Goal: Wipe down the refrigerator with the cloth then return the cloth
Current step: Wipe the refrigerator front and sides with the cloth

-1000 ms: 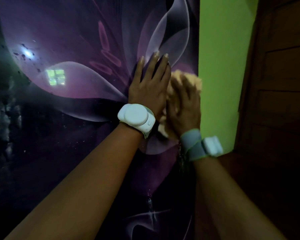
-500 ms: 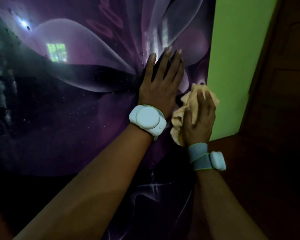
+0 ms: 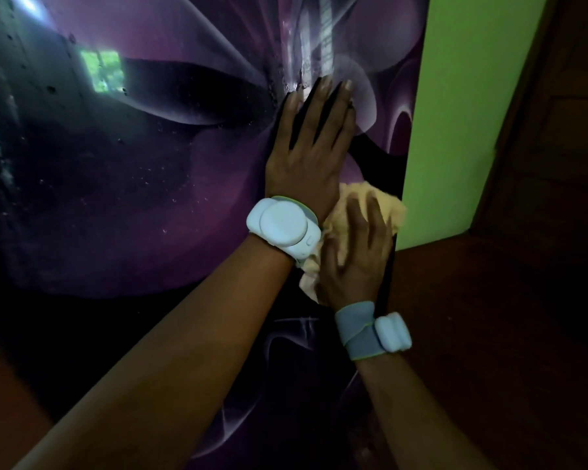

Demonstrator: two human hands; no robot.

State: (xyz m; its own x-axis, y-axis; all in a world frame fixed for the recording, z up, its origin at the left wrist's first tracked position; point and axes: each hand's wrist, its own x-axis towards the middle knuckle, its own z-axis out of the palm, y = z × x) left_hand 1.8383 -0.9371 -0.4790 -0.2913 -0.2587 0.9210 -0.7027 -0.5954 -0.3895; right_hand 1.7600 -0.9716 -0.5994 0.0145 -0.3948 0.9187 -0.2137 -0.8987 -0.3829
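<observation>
Fingers (image 3: pixel 370 228) of my right hand (image 3: pixel 350 262) lie spread and mostly straight over the crumpled pale-yellow cloth (image 3: pixel 387 212), pressing it flat vs. the glossy purple refrigerator door w/ the flower print (image 3: pixel 150 198). No real curl round the cloth, more a flat-palm push than a grip. Cloth sits near the door's right edge, about mid-height in view, just below my left hand (image 3: pixel 309 154) and touching its wrist area. Left hand is flat on the door too, fingers straight and a bit fanned, holding nothing, just bracing.

Step in hand, as I judge it: wiping, not yet returning the cloth. Specks and small marks show across the door's dark left part and near the top by my left fingertips, so I'd say the wipe is only partly done.

Next move prob. calls for steady flat pressure and sliding the cloth away from the right edge, either down or across toward the speckled left side. Left hand sits right beside the cloth, so it needs to shift if I sweep up or left. Cloth is bunched, so it may roll under my palm; may need to re-spread it.

Green wall (image 3: pixel 455 113) stands just beyond the door's right edge, dark wooden door (image 3: pixel 557 164) further right. White wrist bands on both arms.
</observation>
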